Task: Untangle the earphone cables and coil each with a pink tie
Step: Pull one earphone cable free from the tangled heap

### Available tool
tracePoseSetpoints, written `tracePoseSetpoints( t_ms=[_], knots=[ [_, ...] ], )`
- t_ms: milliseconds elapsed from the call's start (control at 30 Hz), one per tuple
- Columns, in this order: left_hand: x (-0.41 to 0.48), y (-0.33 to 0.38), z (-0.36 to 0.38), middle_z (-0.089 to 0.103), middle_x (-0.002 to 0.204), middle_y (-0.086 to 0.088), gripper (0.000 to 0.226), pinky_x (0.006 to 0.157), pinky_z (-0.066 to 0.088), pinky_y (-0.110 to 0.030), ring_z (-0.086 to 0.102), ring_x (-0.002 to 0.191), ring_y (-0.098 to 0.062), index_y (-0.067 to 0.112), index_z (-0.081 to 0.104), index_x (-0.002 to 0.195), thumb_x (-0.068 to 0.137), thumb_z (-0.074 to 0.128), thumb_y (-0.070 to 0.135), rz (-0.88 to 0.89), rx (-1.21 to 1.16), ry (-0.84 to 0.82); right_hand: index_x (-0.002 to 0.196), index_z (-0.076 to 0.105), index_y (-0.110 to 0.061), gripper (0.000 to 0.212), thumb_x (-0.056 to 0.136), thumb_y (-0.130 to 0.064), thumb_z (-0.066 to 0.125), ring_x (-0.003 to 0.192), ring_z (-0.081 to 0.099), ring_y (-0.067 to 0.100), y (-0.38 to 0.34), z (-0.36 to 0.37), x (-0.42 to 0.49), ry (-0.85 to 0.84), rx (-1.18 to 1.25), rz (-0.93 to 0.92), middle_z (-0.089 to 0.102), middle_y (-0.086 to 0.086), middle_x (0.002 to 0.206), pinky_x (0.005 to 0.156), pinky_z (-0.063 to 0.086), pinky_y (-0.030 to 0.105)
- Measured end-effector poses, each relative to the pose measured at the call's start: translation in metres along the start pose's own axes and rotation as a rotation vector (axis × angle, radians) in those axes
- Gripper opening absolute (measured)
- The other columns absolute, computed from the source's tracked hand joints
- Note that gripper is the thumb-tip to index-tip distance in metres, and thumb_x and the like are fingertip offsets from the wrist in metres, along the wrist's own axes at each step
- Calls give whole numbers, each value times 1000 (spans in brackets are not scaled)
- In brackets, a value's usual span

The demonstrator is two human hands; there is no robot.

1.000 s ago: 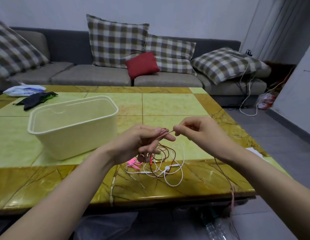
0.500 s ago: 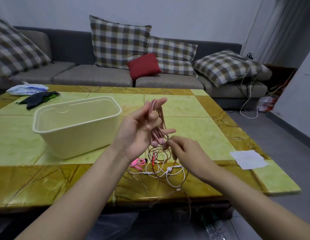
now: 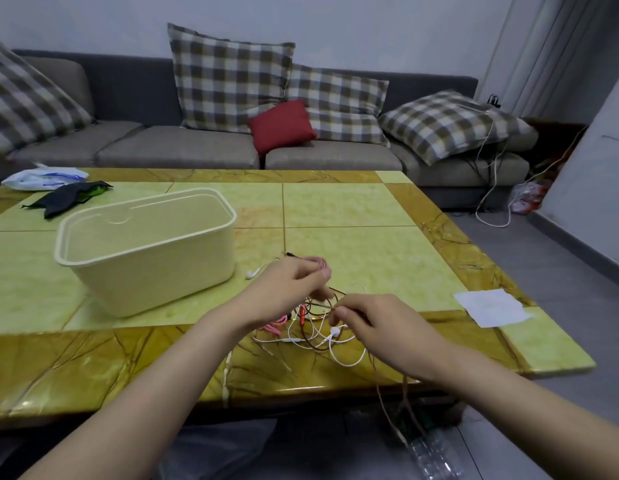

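A tangle of white earphone cable (image 3: 335, 344) and brown cable (image 3: 318, 304) lies near the front edge of the marble table (image 3: 370, 251). My left hand (image 3: 287, 289) is curled over the pile and grips a pinkish coil of cable (image 3: 320, 263). My right hand (image 3: 377, 327) pinches a brown cable strand at its fingertips, just right of the left hand; a strand of it hangs off the table edge. Pink ties (image 3: 273, 325) lie under my left wrist. A white earbud (image 3: 252, 273) sticks out beside the box.
A cream plastic box (image 3: 145, 251) stands left of the pile. A white paper slip (image 3: 491, 306) lies at the table's right edge. A dark cloth (image 3: 69, 199) and a plastic bag (image 3: 41, 178) sit at the far left. A sofa with cushions runs behind.
My left hand, which was raised with the pinkish coil held up, has dropped down over the tangle. My right hand has shifted slightly right, still pinching a brown strand.
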State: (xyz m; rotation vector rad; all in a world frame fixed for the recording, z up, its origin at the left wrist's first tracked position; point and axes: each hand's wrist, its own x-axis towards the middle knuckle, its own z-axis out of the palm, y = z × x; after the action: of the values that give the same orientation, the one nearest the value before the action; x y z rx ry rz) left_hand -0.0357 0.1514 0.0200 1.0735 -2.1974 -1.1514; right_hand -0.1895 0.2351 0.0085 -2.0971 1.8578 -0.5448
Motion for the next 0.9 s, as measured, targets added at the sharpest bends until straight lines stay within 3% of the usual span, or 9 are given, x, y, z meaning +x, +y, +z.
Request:
tracePoseSetpoints(
  t_ms=[133, 267, 367, 467, 600, 667, 733, 800, 900],
  knots=[
    [-5, 1, 5, 67, 63, -1, 34, 51, 42, -26, 60, 56, -19, 8, 68, 89, 98, 44, 30, -141, 7, -194, 85, 58, -31, 21, 98, -36, 42, 60, 43, 0, 6, -16, -1, 2, -116, -10, 52, -14, 67, 53, 30, 16],
    [-9, 8, 2, 53, 49, 4, 33, 44, 37, -24, 45, 43, -12, 9, 71, 100, 98, 46, 31, -139, -77, -326, 83, 50, -29, 21, 99, -35, 40, 65, 41, 6, 17, -28, 1, 4, -190, -20, 43, -15, 65, 54, 30, 15],
    [-10, 14, -4, 51, 50, 3, 33, 47, 39, -22, 42, 43, -11, 6, 70, 103, 97, 46, 29, -87, -232, -395, 82, 51, -25, 23, 100, -31, 39, 66, 43, 2, 30, -28, 3, 24, -85, -12, 44, -14, 66, 57, 33, 16],
    [-10, 17, -9, 45, 47, 4, 39, 61, 45, -33, 38, 44, -10, 4, 68, 106, 90, 49, 35, -64, -419, -466, 81, 50, -26, 25, 100, -29, 36, 63, 43, 2, 39, -26, 4, 41, -7, -1, 46, -10, 67, 55, 31, 19],
    [-10, 15, -10, 28, 42, 5, 40, 88, 51, -44, 56, 62, -18, 7, 70, 105, 90, 44, 33, -89, -801, -530, 73, 46, -33, 31, 101, -25, 36, 65, 45, 5, 35, -24, 9, 95, 74, 3, 53, -6, 70, 58, 32, 21],
    [-9, 17, -5, 29, 43, 8, 41, 86, 53, -50, 55, 66, -22, 9, 71, 104, 94, 39, 32, -77, -1043, -583, 73, 49, -32, 32, 101, -21, 37, 64, 47, 5, 30, -20, 12, 141, 164, 14, 55, -6, 67, 60, 33, 19],
    [-6, 20, 1, 28, 47, 8, 43, 70, 54, -45, 53, 58, -15, 10, 71, 104, 94, 38, 35, -60, -1214, -550, 75, 53, -28, 31, 100, -17, 39, 61, 49, 5, 25, -12, 14, 151, 244, 43, 55, -7, 63, 61, 37, 20],
    [-3, 27, 6, 34, 50, 8, 41, 77, 44, -41, 40, 47, -6, 11, 71, 104, 91, 43, 37, -23, -1307, -430, 80, 57, -30, 31, 100, -13, 38, 60, 52, 4, 20, 0, 14, 110, 285, 64, 56, -9, 62, 63, 42, 24],
    [1, 34, 6, 38, 53, 11, 42, 81, 53, -53, 30, 37, -4, 8, 64, 108, 84, 43, 35, -30, -1322, -207, 91, 61, -27, 29, 101, -15, 36, 55, 51, 0, 13, 11, 12, 60, 297, 90, 57, -8, 61, 58, 39, 18]
  ],
)
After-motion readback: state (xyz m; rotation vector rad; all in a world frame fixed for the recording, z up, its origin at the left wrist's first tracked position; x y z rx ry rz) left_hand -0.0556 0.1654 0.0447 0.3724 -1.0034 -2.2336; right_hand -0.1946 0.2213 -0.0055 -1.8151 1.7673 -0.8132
